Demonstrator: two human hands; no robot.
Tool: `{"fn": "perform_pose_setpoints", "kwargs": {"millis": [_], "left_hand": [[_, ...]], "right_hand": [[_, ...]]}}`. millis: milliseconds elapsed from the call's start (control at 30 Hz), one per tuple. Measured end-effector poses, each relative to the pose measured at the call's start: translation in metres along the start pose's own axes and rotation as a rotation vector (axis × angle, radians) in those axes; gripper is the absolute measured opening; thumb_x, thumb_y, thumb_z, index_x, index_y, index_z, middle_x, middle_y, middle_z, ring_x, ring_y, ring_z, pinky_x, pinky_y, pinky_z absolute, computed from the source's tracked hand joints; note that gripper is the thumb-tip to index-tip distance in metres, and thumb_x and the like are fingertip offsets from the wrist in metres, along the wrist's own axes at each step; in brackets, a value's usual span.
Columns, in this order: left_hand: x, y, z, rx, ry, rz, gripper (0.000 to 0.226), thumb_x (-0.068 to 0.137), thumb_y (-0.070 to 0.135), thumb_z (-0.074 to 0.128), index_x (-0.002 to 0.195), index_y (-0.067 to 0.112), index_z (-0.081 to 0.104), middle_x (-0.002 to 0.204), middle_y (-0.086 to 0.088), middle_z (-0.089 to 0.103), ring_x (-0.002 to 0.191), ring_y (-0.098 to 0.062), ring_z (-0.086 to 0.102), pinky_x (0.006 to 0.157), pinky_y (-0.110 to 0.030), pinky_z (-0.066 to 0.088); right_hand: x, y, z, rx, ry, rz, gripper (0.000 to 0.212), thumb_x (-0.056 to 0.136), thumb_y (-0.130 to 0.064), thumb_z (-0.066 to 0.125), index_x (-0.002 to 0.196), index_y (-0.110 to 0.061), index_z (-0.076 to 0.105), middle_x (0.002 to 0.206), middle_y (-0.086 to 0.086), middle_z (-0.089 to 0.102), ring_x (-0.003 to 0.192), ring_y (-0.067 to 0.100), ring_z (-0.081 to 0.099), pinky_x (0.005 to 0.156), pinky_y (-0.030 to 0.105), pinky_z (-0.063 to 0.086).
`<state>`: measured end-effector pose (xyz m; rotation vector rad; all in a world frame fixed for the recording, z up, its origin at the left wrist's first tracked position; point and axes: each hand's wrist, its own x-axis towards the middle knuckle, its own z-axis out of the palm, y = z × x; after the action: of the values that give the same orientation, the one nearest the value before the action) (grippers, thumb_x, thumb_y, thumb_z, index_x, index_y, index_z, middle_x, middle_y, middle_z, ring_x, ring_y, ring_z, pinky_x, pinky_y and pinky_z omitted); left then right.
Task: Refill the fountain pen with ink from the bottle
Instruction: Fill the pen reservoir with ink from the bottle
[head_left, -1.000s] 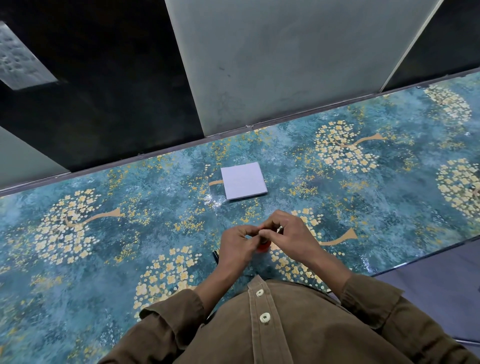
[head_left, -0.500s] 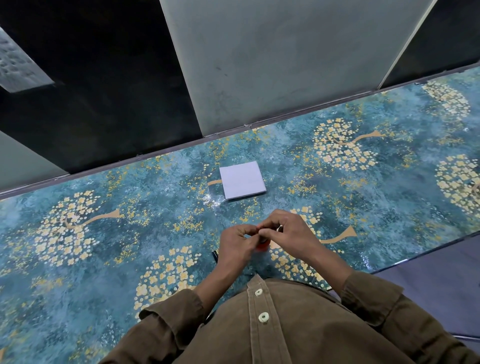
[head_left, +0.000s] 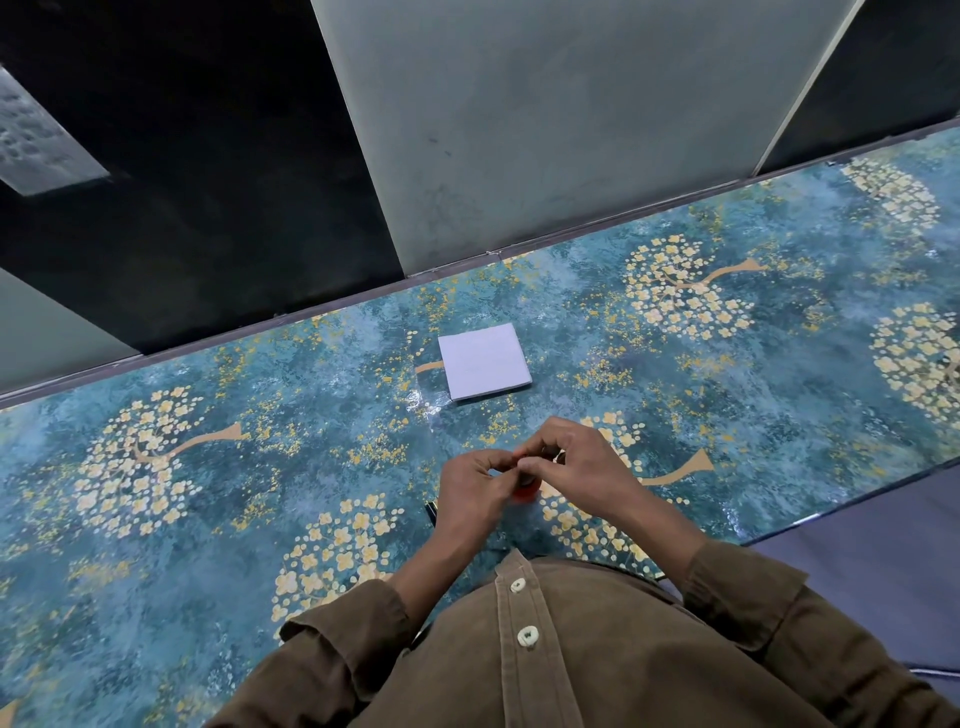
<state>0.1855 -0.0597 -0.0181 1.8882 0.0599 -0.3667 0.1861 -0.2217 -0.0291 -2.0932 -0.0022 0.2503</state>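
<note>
Ink bottle (head_left: 525, 492) was mostly hidden: only a red-orange patch showed between and just below the two hands, standing or held low over the counter (head_left: 260, 467) right in front of the person's body. Left hand (head_left: 470, 486) had its fingers curled inward toward that red patch, fingertips meeting those of the right hand (head_left: 569, 462), which was curled over the top from the far side. Both looked pinched on something small at the same spot; probably the bottle cap or the pen section, but I couldn't tell which hand had which part.

Fountain pen (head_left: 431, 512): a short dark end poked out just left of the left wrist, lying on the counter. Could be the pen or its cap, too little visible to say.

Key relation: the work sat dead centre between the hands, each equally near, with the right hand on top and the left at the side and below. Judging by that, any twist would run about a roughly vertical axis.

White folded paper (head_left: 484, 361) lay flat farther out on the counter, well apart from the hands.
</note>
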Motion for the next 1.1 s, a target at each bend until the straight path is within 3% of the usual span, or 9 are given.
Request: {"fn": "perform_pose_setpoints", "kwargs": {"millis": [133,267,433,533,700,900,1100], "left_hand": [[0.0001,-0.0018,0.0001,0.005,0.001,-0.005,0.017,0.081,0.002,0.07,0.079,0.014,0.082,0.069,0.007,0.076,0.065,0.002,0.071,0.059,-0.009,0.05],[0.0005,-0.0015,0.0001,0.017,-0.009,-0.01,0.02,0.081,-0.001,0.068,0.08,0.012,0.082,0.072,0.003,0.077,0.066,0.0,0.071,0.06,-0.009,0.051],[0.0026,-0.0036,0.0004,0.019,0.001,-0.011,0.014,0.08,0.007,0.074,0.079,0.018,0.082,0.071,0.007,0.077,0.068,0.001,0.071,0.062,-0.01,0.051],[0.0027,-0.0052,0.0009,0.029,0.002,-0.004,0.014,0.081,0.007,0.073,0.078,0.019,0.082,0.072,0.006,0.078,0.07,-0.001,0.072,0.063,-0.012,0.052],[0.0013,-0.0048,0.0003,0.025,-0.004,-0.009,0.018,0.081,0.003,0.069,0.079,0.015,0.082,0.072,0.002,0.078,0.067,-0.003,0.073,0.061,-0.012,0.052],[0.0014,0.0006,0.002,0.003,0.002,-0.037,0.016,0.08,0.001,0.071,0.078,0.012,0.082,0.065,0.004,0.075,0.055,0.007,0.065,0.054,-0.007,0.044],[0.0014,-0.0022,0.0016,0.014,0.006,-0.024,0.017,0.08,0.004,0.071,0.08,0.017,0.082,0.07,0.004,0.077,0.065,0.002,0.07,0.06,-0.009,0.05]], "right_hand": [[0.0009,-0.0027,0.0035,-0.034,0.054,0.001,0.02,0.079,-0.022,0.079,0.069,-0.032,0.064,0.081,-0.006,0.065,0.074,0.008,0.061,0.066,0.023,0.049],[0.0012,-0.0036,0.0031,-0.056,0.056,0.011,0.014,0.077,-0.026,0.08,0.074,-0.025,0.067,0.078,-0.01,0.061,0.067,0.002,0.055,0.061,0.015,0.042],[0.0,0.0,-0.0004,-0.025,0.0,-0.011,0.009,0.083,-0.021,0.076,0.092,-0.024,0.076,0.087,-0.009,0.064,0.075,0.001,0.061,0.068,0.012,0.047],[-0.0004,-0.0013,0.0008,-0.036,0.004,0.001,0.005,0.084,-0.021,0.074,0.085,-0.025,0.076,0.088,-0.008,0.066,0.08,0.007,0.063,0.071,0.021,0.051],[-0.0001,-0.0033,0.0041,-0.059,0.085,0.003,0.026,0.079,-0.026,0.08,0.065,-0.033,0.06,0.076,-0.009,0.061,0.066,0.0,0.055,0.059,0.012,0.04],[-0.0009,-0.0003,0.0032,0.0,0.029,0.0,0.011,0.08,-0.019,0.078,0.089,-0.026,0.075,0.082,-0.008,0.064,0.069,0.002,0.058,0.064,0.009,0.041],[-0.0014,-0.0012,0.0043,0.008,0.058,-0.001,0.009,0.081,-0.02,0.077,0.077,-0.026,0.072,0.082,-0.007,0.066,0.073,0.003,0.06,0.066,0.013,0.044]]}}
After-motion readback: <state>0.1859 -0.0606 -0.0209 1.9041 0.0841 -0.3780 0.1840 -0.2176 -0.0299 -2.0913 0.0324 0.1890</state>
